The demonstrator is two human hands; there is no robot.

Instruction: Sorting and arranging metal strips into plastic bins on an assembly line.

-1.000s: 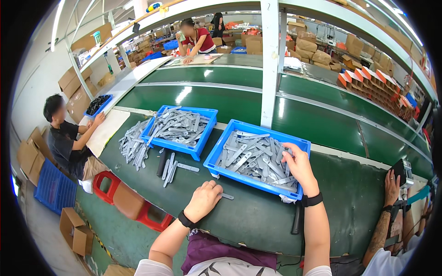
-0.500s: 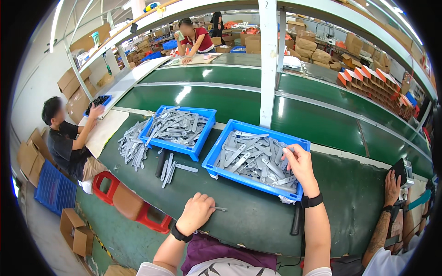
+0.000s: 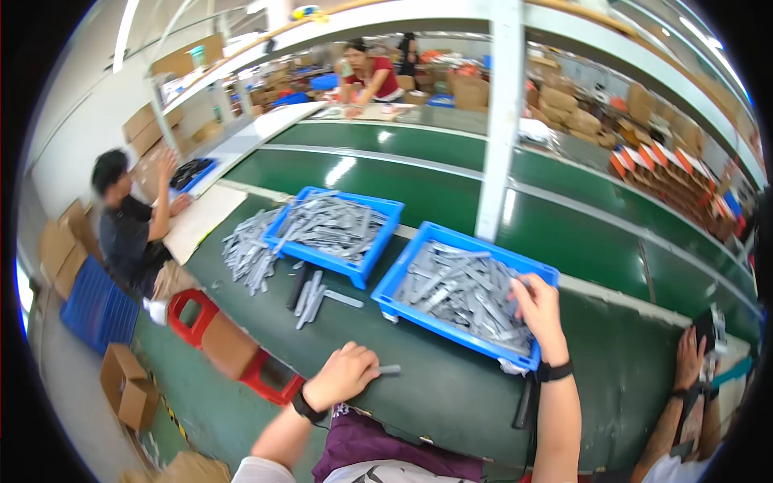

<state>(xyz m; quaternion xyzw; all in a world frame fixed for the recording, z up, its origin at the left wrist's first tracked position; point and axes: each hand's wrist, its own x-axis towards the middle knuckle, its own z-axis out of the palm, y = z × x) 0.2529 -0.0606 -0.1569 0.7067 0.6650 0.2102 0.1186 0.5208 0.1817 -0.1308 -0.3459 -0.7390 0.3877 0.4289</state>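
Note:
My left hand (image 3: 346, 375) is closed over the near part of the green tabletop, and a flat grey strip (image 3: 389, 369) sticks out from its fingertips. My right hand (image 3: 541, 312) reaches over the right end of a blue bin (image 3: 455, 328), its thumb and fingers pinched at the heap of grey strips (image 3: 459, 286) inside. What lies between those fingertips is too blurred to make out. Farther left, a second blue bin (image 3: 360, 272) also holds grey strips. Loose strips (image 3: 251, 245) are piled against its left side, and several more (image 3: 312, 302) rest in front of it.
Dark-handled tools lie beside the loose strips (image 3: 298, 287) and below the right bin (image 3: 525, 405). A white post (image 3: 501, 121) rises behind the bins, before a green conveyor (image 3: 403, 193). Co-workers sit left (image 3: 125, 217), far across (image 3: 374, 79) and at right (image 3: 684, 394).
The whole view has shifted, so the bins appear farther right and slightly lower. The co-worker at left has raised a hand. Both my hands keep nearly the same places over the table and bin.

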